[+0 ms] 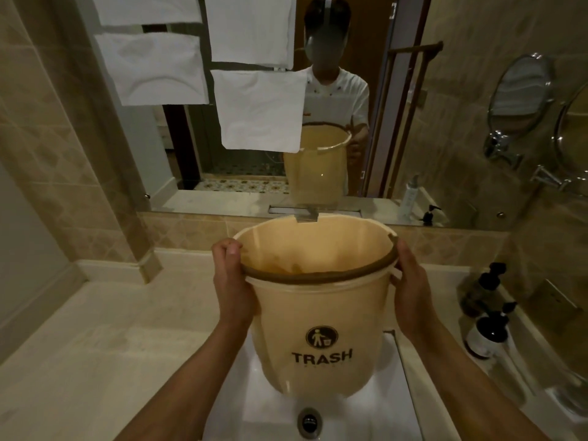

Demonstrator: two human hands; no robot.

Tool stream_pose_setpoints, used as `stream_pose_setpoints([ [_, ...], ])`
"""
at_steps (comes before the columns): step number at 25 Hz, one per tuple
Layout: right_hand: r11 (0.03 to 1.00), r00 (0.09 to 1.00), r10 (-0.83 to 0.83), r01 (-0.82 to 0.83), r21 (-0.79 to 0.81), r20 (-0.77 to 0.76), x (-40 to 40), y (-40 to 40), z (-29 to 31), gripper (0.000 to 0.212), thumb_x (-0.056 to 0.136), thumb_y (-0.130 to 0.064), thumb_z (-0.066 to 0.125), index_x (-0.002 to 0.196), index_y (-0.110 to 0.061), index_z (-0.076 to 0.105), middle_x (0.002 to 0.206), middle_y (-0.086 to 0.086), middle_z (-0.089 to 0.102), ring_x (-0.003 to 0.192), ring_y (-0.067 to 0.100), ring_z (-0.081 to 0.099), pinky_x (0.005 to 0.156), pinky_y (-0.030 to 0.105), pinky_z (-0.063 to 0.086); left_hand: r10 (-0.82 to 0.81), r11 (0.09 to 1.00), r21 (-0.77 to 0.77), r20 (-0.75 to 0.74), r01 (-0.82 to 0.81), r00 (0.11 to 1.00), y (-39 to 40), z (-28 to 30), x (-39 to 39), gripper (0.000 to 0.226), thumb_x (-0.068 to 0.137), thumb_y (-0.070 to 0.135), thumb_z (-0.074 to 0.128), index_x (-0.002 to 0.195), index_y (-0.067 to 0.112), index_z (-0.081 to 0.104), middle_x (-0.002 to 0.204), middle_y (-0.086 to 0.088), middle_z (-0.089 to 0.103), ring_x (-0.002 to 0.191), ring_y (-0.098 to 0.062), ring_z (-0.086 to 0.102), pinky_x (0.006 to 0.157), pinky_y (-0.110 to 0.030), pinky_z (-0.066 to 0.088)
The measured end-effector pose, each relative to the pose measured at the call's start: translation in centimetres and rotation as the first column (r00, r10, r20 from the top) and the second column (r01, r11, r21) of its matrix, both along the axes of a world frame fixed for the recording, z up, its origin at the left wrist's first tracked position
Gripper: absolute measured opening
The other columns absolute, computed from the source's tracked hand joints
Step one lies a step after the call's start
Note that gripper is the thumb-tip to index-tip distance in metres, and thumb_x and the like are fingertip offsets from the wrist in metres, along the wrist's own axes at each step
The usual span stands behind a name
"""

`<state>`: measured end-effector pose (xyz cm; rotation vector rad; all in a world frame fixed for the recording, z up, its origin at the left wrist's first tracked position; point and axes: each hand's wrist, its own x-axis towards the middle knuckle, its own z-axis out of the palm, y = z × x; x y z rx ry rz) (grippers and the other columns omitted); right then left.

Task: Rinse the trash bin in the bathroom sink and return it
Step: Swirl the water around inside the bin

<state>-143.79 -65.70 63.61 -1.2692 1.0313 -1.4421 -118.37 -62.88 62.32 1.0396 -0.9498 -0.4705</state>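
Left hand [229,275] grips your trash bin [318,313] at rim, thumb hooked over brown edge band; right hand [410,288] clamps opposite side, fingers curled round rim. Around you: dark pump bottles [486,310] on counter [95,329] at right, wall mirror [366,90] ahead, faucet spout [308,214] just behind bin's far rim. Bin held upright between both hands, over white sink [254,409], its base above drain [309,423].

trash bin [318,319] over sink [254,405] | left hand [230,281], right hand [410,291] grip rim
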Motion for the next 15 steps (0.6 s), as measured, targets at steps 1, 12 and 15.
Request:
stream_pose_setpoints([
  [1, 1.000, 1.000, 0.011, -0.011, 0.007, 0.021, 0.3, -0.3, -0.1, 0.076, 0.088, -0.071, 0.041, 0.135, -0.013, 0.050, 0.129, 0.015, 0.059, 0.120, 0.028, 0.055, 0.099, 0.054, 0.044, 0.013, 1.000, 0.009, -0.002, -0.013, 1.000, -0.2, 0.0, -0.2, 0.030, 0.091, 0.051, 0.034, 0.092, 0.025, 0.049, 0.079, 0.033, 0.058, 0.073, 0.013, 0.052, 0.061, -0.005, 0.039],
  [12, 0.996, 0.996, 0.081, -0.083, -0.044, -0.048, 0.4, -0.6, -2.2, 0.071, 0.079, -0.081, 0.038, 0.125, -0.028, 0.049, 0.129, 0.004, 0.055, 0.109, 0.020, 0.059, 0.077, 0.030, 0.055, 0.013, 0.997, 0.074, -0.047, -0.010, 0.999, -0.1, -3.2, 0.5, 0.024, 0.100, 0.024, 0.027, 0.090, 0.015, 0.047, 0.084, 0.027, 0.051, 0.082, 0.006, 0.049, 0.073, -0.010, 0.039],
  [15, 0.988, 0.994, 0.099, -0.105, -0.116, -0.053, 0.2, -0.1, -3.0, 0.065, 0.075, -0.084, 0.043, 0.106, -0.026, 0.046, 0.120, 0.009, 0.054, 0.106, 0.029, 0.057, 0.078, 0.042, 0.055, -0.009, 0.995, 0.100, -0.090, 0.018, 0.996, 0.0, -3.5, 1.1, 0.028, 0.097, 0.039, 0.030, 0.085, 0.025, 0.050, 0.084, 0.025, 0.051, 0.085, 0.000, 0.049, 0.077, -0.018, 0.041],
])
